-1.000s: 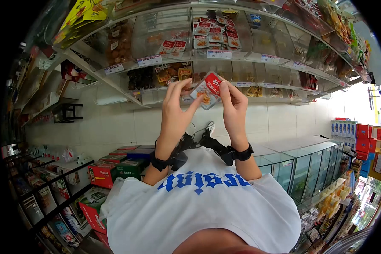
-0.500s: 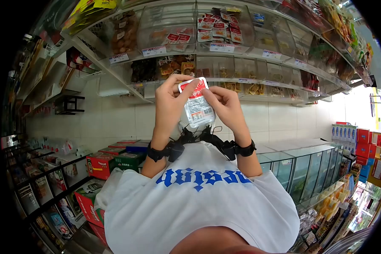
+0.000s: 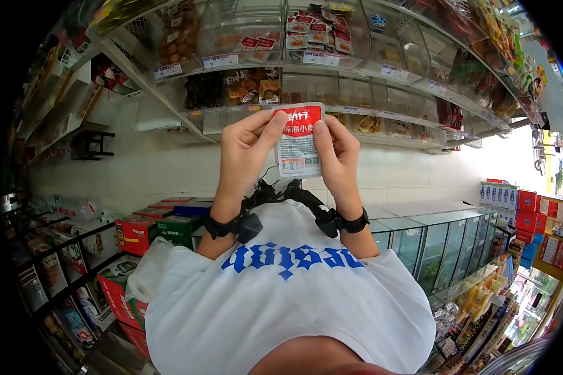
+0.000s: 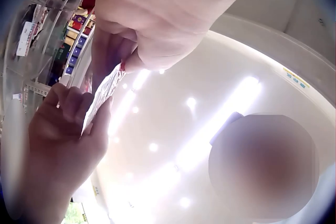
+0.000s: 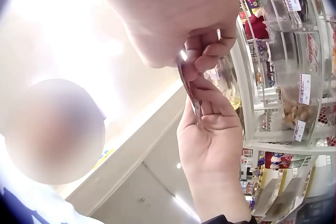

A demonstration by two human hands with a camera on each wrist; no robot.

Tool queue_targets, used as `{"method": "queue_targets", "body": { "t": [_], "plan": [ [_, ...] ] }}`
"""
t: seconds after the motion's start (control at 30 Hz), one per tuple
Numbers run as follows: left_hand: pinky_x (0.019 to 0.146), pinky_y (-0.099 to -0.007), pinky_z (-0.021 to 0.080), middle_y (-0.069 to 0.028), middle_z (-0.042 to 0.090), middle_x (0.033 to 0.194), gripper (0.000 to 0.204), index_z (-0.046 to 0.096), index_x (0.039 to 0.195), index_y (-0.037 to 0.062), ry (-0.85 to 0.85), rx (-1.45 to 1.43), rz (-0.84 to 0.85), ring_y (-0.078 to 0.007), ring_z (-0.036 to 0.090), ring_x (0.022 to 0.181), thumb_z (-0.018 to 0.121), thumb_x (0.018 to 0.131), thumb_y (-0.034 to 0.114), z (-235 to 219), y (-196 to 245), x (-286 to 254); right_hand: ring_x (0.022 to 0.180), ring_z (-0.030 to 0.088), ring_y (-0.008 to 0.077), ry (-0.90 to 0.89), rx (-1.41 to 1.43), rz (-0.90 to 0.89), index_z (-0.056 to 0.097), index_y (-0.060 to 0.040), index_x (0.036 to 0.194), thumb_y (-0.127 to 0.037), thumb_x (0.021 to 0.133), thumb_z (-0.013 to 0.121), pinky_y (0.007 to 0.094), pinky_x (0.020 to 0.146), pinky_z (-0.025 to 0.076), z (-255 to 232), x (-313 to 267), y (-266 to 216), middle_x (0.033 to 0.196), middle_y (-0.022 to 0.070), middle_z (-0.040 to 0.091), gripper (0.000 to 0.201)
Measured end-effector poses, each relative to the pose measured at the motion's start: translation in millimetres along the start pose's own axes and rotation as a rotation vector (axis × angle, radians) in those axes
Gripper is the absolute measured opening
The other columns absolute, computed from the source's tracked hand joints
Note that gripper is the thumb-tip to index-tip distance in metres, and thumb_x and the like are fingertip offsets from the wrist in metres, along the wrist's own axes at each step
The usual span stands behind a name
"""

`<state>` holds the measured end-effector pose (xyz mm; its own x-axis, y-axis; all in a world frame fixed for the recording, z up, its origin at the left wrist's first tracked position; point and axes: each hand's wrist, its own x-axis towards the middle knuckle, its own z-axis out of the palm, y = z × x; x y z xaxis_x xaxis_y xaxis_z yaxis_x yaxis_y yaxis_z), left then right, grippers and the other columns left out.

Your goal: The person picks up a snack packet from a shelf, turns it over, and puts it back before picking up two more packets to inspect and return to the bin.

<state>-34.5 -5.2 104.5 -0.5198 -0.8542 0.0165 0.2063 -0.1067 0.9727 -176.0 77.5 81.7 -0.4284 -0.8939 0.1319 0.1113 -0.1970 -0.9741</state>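
Note:
A small flat snack packet (image 3: pixel 299 150), with a red top panel and rows of fine print below it, is held upright in front of the chest. My left hand (image 3: pixel 244 153) pinches its left edge, the thumb lying across the red panel. On the opposite edge my right hand (image 3: pixel 341 156) pinches it with the thumb in front and the fingers curled behind. Both wrist views show the packet (image 4: pixel 102 98) nearly edge-on between the two hands. The printed side faces the head camera; its other side is hidden there.
Ahead stand shelves with clear bins; one holds a pile of similar red-and-white packets (image 3: pixel 319 32). Price labels (image 3: pixel 322 59) line the shelf edge. Glass tanks (image 3: pixel 428 240) stand at the right, red and green boxes (image 3: pixel 134 234) at the left.
The packet has been turned from its picture side to its printed side and straightened upright. Both hands have shifted their pinch to the upper side edges.

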Motion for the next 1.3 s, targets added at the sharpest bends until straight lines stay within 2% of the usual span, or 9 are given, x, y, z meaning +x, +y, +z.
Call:
{"method": "queue_targets", "body": {
  "t": [0.13,0.37,0.53,0.6,0.7,0.83,0.93,1.2,1.3],
  "plan": [
    [0.072,-0.0208,0.048,-0.0025,0.069,0.088,0.034,0.066,0.105,-0.0074,-0.074,0.056,0.050,-0.0046,0.059,0.080,0.057,0.105,0.025,1,4,-6,0.080,0.058,0.0025,0.034,0.008,-0.023,0.063,0.0052,0.116,-0.017,0.104,0.056,0.0199,0.069,0.046,-4,-3,-7,0.087,0.0008,0.069,0.026],
    [0.072,-0.0241,0.051,-0.0086,0.072,0.097,0.028,0.064,0.112,-0.0055,-0.076,0.261,0.098,-0.0086,0.064,0.086,0.061,0.102,0.020,4,-3,-6,0.107,0.058,0.0100,0.066,-0.079,-0.212,0.061,0.0059,0.126,-0.021,0.106,0.053,0.0244,0.094,0.045,3,-8,-14,0.131,0.0104,0.064,0.035],
    [0.081,-0.0283,0.054,-0.0180,0.070,0.118,0.037,0.058,0.127,-0.0049,0.009,0.481,0.270,-0.0186,0.070,0.100,0.065,0.099,0.018,13,-6,5,0.108,0.062,0.0172,0.222,-0.098,-0.036,0.064,0.0026,0.126,-0.011,0.103,0.055,0.0284,0.095,0.047,-15,-12,-3,0.126,0.0119,0.067,0.028],
    [0.087,-0.0311,0.053,-0.0169,0.068,0.120,0.039,0.055,0.132,-0.0046,-0.075,0.381,0.179,-0.0185,0.067,0.106,0.063,0.101,0.019,16,-16,4,0.110,0.063,0.0222,0.245,-0.252,-0.150,0.066,0.0015,0.125,-0.007,0.100,0.057,0.0308,0.095,0.048,-20,-8,2,0.126,0.0139,0.067,0.027],
    [0.094,-0.0329,0.051,-0.0134,0.066,0.119,0.041,0.051,0.136,-0.0045,-0.203,0.109,0.039,-0.0174,0.062,0.113,0.058,0.104,0.020,25,-19,-4,0.123,0.058,0.0352,0.074,-0.602,-0.500,0.063,0.0001,0.129,-0.003,0.091,0.065,0.0392,0.103,0.046,-20,2,2,0.136,0.0195,0.060,0.039],
    [0.090,-0.0266,0.048,-0.0070,0.064,0.111,0.038,0.052,0.133,-0.0034,-0.207,0.029,-0.013,-0.0108,0.057,0.107,0.048,0.108,0.025,28,-22,-2,0.131,0.049,0.0363,-0.078,-0.635,-0.435,0.052,-0.0032,0.142,-0.007,0.087,0.068,0.0433,0.109,0.039,-5,-5,1,0.147,0.0191,0.050,0.058],
    [0.080,-0.0256,0.048,-0.0048,0.065,0.100,0.034,0.058,0.119,-0.0041,-0.195,0.164,0.013,-0.0082,0.058,0.091,0.046,0.109,0.026,12,-19,3,0.126,0.052,0.0361,-0.084,-0.527,-0.389,0.052,-0.0024,0.141,-0.007,0.087,0.068,0.0425,0.108,0.040,-14,-1,-4,0.140,0.0194,0.054,0.056],
    [0.073,-0.0222,0.050,-0.0021,0.069,0.091,0.025,0.067,0.105,-0.0048,-0.189,0.279,-0.029,-0.0059,0.062,0.082,0.060,0.103,0.019,-4,-20,3,0.083,0.065,0.0075,-0.017,0.010,0.111,0.058,0.0020,0.123,-0.018,0.096,0.070,0.0235,0.074,0.050,-9,-4,5,0.092,0.0048,0.071,0.036],
    [0.067,-0.0219,0.050,-0.0021,0.069,0.089,0.024,0.068,0.106,-0.0044,-0.172,0.224,-0.052,-0.0054,0.062,0.078,0.065,0.100,0.019,-2,-16,1,0.079,0.062,0.0030,-0.009,-0.066,0.001,0.060,0.0024,0.117,-0.018,0.101,0.064,0.0196,0.068,0.048,-6,-6,4,0.090,0.0033,0.071,0.027]
  ]
}}
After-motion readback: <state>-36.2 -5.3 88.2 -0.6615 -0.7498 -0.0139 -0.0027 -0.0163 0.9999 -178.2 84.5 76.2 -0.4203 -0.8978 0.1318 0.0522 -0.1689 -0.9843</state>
